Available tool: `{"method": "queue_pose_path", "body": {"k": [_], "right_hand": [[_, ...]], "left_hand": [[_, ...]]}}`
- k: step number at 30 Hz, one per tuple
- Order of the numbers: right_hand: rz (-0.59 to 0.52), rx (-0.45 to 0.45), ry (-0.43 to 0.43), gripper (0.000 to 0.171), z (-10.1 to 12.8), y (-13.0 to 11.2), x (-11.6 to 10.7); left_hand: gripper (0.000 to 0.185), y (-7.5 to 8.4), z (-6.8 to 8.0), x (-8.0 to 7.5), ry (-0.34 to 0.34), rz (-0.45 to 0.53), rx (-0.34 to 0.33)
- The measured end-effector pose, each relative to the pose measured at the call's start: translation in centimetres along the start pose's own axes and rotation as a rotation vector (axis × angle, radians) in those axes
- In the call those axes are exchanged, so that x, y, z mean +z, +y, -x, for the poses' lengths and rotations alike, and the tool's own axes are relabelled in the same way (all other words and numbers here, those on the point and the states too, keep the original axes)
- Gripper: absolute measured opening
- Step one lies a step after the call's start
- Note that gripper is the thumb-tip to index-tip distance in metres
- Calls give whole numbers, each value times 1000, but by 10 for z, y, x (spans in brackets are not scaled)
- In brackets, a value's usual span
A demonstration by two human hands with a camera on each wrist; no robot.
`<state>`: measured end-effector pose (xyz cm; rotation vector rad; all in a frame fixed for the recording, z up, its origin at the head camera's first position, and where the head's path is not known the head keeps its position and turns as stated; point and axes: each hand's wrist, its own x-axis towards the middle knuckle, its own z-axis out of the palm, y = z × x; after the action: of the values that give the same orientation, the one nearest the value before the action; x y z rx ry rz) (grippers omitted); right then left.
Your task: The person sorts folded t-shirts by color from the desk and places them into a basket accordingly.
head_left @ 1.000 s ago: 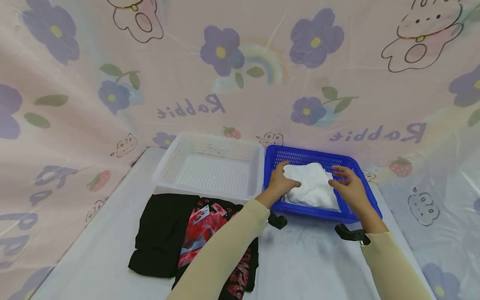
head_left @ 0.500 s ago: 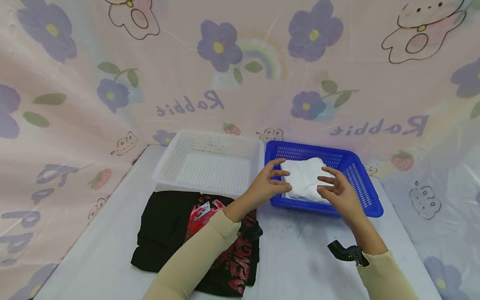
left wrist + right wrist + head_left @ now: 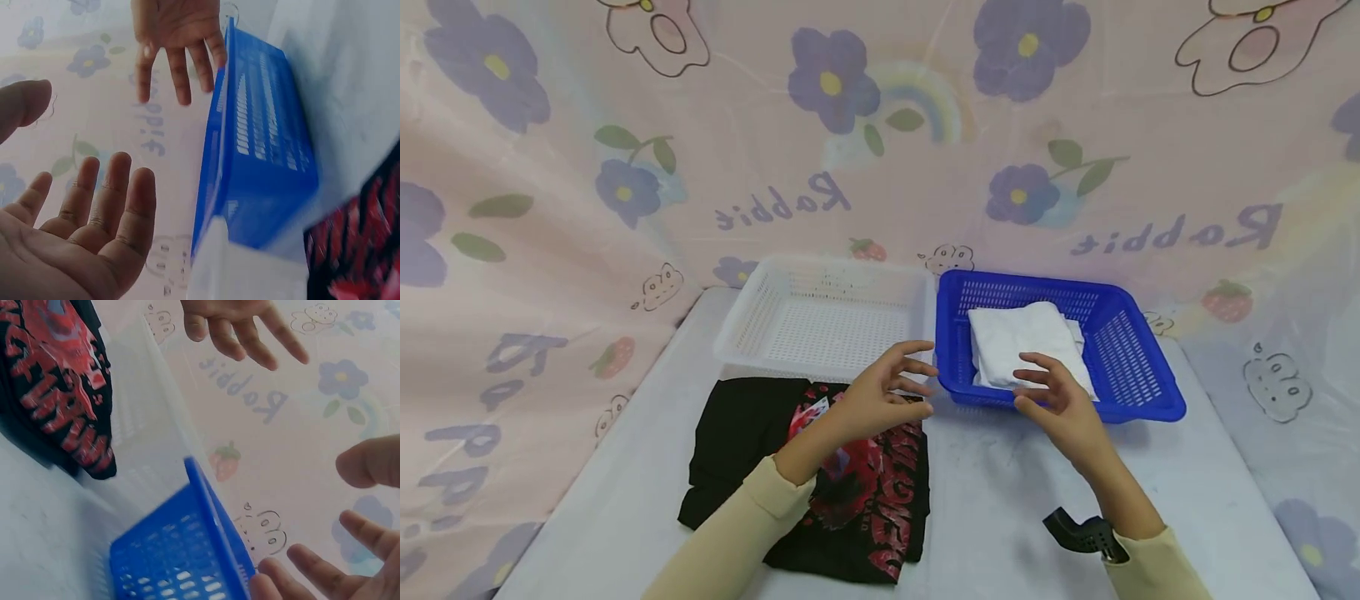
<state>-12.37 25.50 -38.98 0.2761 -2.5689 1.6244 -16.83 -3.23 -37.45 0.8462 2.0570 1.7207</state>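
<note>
A folded white cloth [image 3: 1026, 337] lies inside the blue basket [image 3: 1138, 408] at the right. My right hand [image 3: 1060, 408], fingers spread and holding nothing, hovers at the basket's near rim and overlaps the cloth's front in the head view. Left of it, my left hand [image 3: 880, 396] is in the air over the folded black clothes, its fingers loosely bent and nothing in them. Those clothes form a plain black folded piece [image 3: 745, 425] and a black garment with a red print [image 3: 880, 492], partly hidden by the left forearm. Both wrist views show bare palms and parted fingers.
A white perforated basket [image 3: 737, 354] stands at the back, beside the blue one, with its bare bottom showing. A white cloth covers the table [image 3: 992, 517]. Behind hangs a pink curtain [image 3: 910, 200] with flowers and rabbits, also along both sides.
Both hands have drawn back from the white cloth, the left one moving left over the printed garment, the right one toward the near rim. The cloth stays in the blue basket.
</note>
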Motion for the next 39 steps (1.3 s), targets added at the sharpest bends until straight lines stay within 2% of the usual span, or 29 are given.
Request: {"method": "queue_pose_path", "body": {"k": [5, 12, 20, 24, 28, 31, 34, 39], "right_hand": [[-9, -6, -39, 56, 5, 1, 7], [-48, -29, -77, 52, 10, 4, 16], [-116, 17, -131, 49, 18, 10, 38], [-129, 60, -149, 49, 22, 14, 51], [-163, 90, -180, 52, 25, 20, 61], [-176, 126, -212, 54, 27, 26, 68], [-177, 163, -241, 56, 28, 31, 76], [-186, 199, -291, 58, 30, 39, 88]], "left_hand": [[72, -9, 24, -12, 50, -16, -15], [70, -30, 57, -28, 137, -29, -23], [72, -50, 89, -46, 256, -137, -39], [73, -57, 103, -57, 341, -220, -102], [75, -65, 116, -65, 405, -292, -213], [78, -69, 124, -70, 410, -334, -306], [79, -72, 130, -71, 387, -342, -385], [82, -80, 136, -69, 369, -303, -427]]}}
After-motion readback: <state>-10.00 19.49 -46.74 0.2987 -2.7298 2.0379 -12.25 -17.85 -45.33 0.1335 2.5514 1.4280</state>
